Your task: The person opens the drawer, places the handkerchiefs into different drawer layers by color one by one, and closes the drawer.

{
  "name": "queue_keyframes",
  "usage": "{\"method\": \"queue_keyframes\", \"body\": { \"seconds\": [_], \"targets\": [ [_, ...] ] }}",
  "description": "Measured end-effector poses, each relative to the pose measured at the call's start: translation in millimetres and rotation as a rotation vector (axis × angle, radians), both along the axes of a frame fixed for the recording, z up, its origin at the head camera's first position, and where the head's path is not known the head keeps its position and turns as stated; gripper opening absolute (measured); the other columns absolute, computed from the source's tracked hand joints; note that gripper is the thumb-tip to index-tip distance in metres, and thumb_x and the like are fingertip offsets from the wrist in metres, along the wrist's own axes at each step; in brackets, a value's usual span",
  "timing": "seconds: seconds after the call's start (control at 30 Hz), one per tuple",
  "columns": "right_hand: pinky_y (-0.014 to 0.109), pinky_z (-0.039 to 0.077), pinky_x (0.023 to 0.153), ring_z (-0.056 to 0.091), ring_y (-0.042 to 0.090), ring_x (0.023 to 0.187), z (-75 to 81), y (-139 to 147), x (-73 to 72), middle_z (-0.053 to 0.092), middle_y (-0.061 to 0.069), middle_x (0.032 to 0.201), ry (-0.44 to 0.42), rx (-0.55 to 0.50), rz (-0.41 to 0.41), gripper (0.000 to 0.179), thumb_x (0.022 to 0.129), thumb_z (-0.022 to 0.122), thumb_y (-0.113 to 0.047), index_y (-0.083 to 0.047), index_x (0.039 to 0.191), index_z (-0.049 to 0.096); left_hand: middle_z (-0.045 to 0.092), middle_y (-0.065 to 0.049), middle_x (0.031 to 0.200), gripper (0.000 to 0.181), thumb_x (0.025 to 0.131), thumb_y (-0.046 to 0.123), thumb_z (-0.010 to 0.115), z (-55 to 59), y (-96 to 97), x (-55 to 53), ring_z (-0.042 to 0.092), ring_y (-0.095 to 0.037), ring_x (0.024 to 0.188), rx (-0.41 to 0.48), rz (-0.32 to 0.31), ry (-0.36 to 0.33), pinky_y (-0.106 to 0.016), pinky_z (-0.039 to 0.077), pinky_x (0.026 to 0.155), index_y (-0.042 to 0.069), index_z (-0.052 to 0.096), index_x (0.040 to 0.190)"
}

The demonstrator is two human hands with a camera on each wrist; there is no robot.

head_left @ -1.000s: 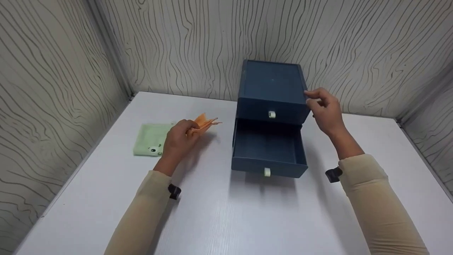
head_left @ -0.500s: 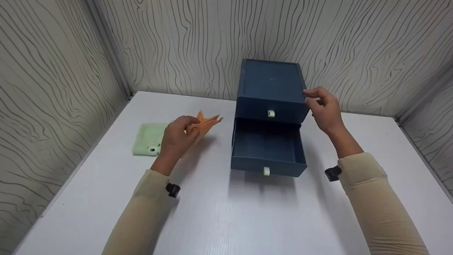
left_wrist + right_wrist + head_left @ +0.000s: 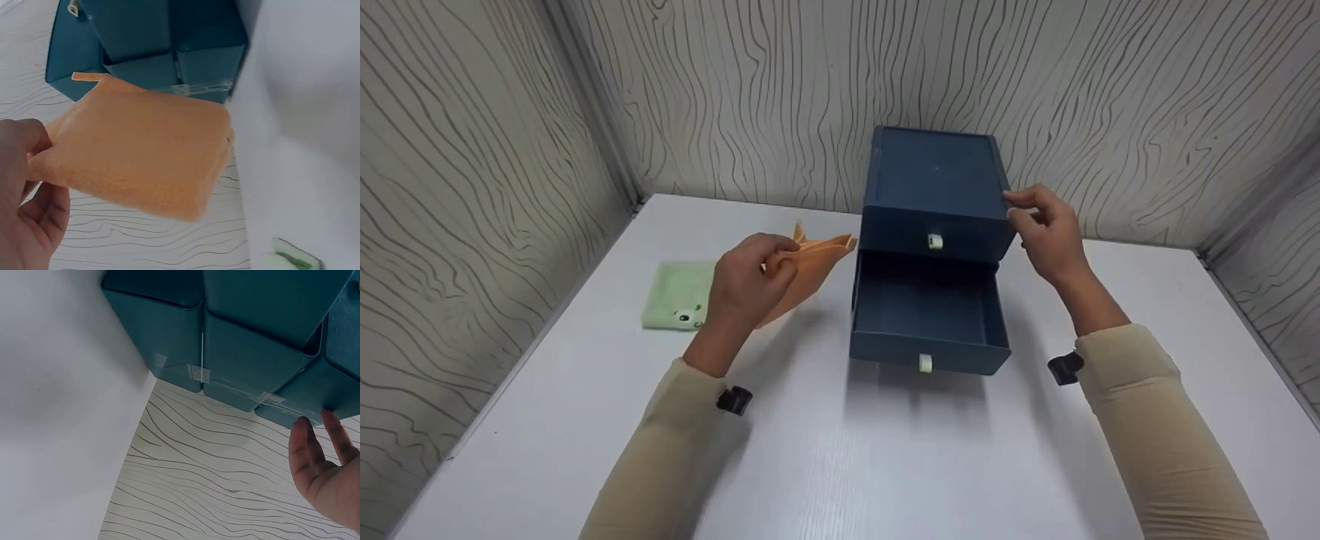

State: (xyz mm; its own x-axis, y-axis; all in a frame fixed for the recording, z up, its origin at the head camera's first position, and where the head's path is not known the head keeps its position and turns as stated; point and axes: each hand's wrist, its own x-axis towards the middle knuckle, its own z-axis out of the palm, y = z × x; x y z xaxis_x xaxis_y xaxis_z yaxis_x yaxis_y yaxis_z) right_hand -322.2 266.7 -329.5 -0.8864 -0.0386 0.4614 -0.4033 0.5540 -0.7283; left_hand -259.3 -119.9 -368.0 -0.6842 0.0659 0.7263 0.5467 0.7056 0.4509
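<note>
My left hand pinches a folded orange towel by one edge, holding it above the table. A small loop sticks out at the towel's corner in the left wrist view. To its right stands a dark blue drawer cabinet, stacked in tiers. The drawer below the top one is pulled out, and nothing shows inside it. With fingertips at the cabinet's upper right side, my right hand steadies there, fingers only slightly bent. A green towel with an animal face lies flat, partly behind my left hand.
The white table meets patterned walls at the back and sides. Clear tape runs across the cabinet's side joints. White pull tabs stick out from the drawer fronts.
My left hand has raised the orange towel and carried it a little right, toward the pulled-out drawer; more of the towel now hangs in view. My right hand and the cabinet stay put.
</note>
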Motion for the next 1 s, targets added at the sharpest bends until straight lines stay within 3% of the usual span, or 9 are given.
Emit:
{"method": "queue_keyframes", "body": {
  "seconds": [0.37, 0.67, 1.0],
  "targets": [
    [0.018, 0.044, 0.058, 0.057, 0.003, 0.079, 2.2, -1, 0.4, 0.061, 0.003, 0.121, 0.004, -0.008, 0.011, 0.028, 0.095, 0.050, -0.019, -0.008, 0.117, 0.065, 0.069, -0.004, 0.079, 0.014, 0.081, 0.002, 0.064, 33.1, 17.3, 17.3, 0.050, -0.012, 0.059, -0.002, 0.007, 0.099, -0.022, 0.043, 0.051, 0.009, 0.072, 0.089],
    [0.018, 0.045, 0.059, 0.058, 0.003, 0.078, 0.8, 0, -2.3, 0.061, 0.004, 0.119, 0.007, -0.009, -0.001, 0.027, 0.095, 0.051, -0.020, -0.010, 0.116, 0.065, 0.070, -0.001, 0.079, 0.014, 0.080, 0.002, 0.065, 49.3, 40.0, 30.6, 0.054, -0.010, 0.064, -0.014, -0.076, 0.186, -0.021, 0.049, 0.058, 0.011, 0.072, 0.087],
    [0.019, 0.045, 0.059, 0.058, 0.002, 0.081, 2.1, -1, -0.4, 0.060, 0.002, 0.120, -0.016, -0.011, 0.005, 0.028, 0.095, 0.051, -0.019, -0.009, 0.118, 0.064, 0.074, 0.000, 0.090, 0.013, 0.081, 0.006, 0.072, 60.0, 67.4, 34.1, 0.068, -0.012, 0.085, -0.090, -0.099, 0.221, -0.020, 0.055, 0.077, 0.014, 0.074, 0.091]
  ]
}}
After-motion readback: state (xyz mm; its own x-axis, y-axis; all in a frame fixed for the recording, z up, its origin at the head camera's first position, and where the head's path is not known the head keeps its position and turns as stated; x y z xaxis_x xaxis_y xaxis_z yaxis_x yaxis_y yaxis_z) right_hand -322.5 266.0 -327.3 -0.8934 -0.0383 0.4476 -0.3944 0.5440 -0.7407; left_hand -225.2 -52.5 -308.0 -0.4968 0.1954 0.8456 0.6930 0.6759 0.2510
